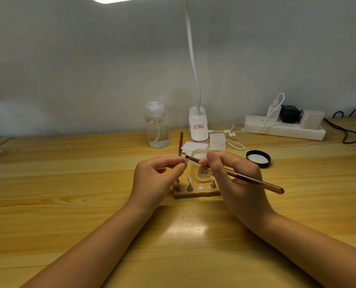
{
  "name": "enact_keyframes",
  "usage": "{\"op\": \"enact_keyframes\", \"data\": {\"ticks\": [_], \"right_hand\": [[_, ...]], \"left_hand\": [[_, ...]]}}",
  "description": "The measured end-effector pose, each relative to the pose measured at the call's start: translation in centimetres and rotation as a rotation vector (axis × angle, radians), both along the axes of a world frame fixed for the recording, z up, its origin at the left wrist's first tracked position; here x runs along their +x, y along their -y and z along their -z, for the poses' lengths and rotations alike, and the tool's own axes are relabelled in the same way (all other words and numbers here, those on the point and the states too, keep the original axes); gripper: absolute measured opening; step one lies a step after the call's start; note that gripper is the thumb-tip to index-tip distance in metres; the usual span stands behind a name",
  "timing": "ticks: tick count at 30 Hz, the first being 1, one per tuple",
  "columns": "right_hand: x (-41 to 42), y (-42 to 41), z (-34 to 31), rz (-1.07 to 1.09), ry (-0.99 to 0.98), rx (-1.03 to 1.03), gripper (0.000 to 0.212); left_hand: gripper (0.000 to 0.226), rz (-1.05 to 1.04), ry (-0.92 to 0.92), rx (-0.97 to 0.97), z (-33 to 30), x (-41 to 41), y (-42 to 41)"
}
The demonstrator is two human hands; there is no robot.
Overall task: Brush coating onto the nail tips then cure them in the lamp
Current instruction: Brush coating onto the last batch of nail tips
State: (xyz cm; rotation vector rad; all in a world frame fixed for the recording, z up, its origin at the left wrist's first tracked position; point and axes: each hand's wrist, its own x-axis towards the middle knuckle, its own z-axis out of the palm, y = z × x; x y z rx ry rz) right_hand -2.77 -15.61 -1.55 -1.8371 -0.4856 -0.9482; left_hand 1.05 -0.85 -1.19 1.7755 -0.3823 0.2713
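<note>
The left hand (pixel 158 175) pinches a tiny nail tip (pixel 186 160) above the stand (pixel 195 192). The right hand (pixel 233 173) grips the brush (pixel 254 180), its tip touching the nail. A hard push could knock the nail loose (it looks slippery), or bump the open jar (pixel 201 167) just behind.

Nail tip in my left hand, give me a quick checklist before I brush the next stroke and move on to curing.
1. Left hand pinches the nail tip firmly: ok.
2. Right hand grips the brush, bristle end meeting the tip: ok.
3. Coating jar open, its black lid set aside on the table: ok.
4. Wooden stand has a free spot to return the tip: ok, one bare disc shows.
5. Coating covers the tip evenly: cannot tell, too small.
6. Curing lamp ready: cannot tell, none clearly identifiable in view.
</note>
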Motion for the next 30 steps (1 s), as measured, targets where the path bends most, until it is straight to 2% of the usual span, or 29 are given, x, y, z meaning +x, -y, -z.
{"op": "enact_keyframes", "data": {"ticks": [7,9,15,23,30], "right_hand": [[-0.21,0.42,0.11,-0.054,-0.024,0.107,0.028],[-0.09,0.29,-0.06,-0.051,0.002,0.074,0.024],[0.15,0.29,-0.01,-0.062,-0.001,0.006,0.028],[-0.18,0.57,0.1,-0.064,-0.023,0.108,0.028],[0.01,0.05,-0.18,-0.041,-0.003,0.066,0.028]], "left_hand": [[0.023,0.002,0.004,-0.018,0.13,0.04,-0.14],[0.023,0.004,0.004,-0.009,0.08,-0.01,-0.18],[0.02,0.013,0.005,0.015,-0.05,0.02,0.1],[0.023,0.009,-0.013,0.009,0.04,-0.01,0.01],[0.02,0.026,-0.008,0.017,0.0,0.0,0.02]]}}
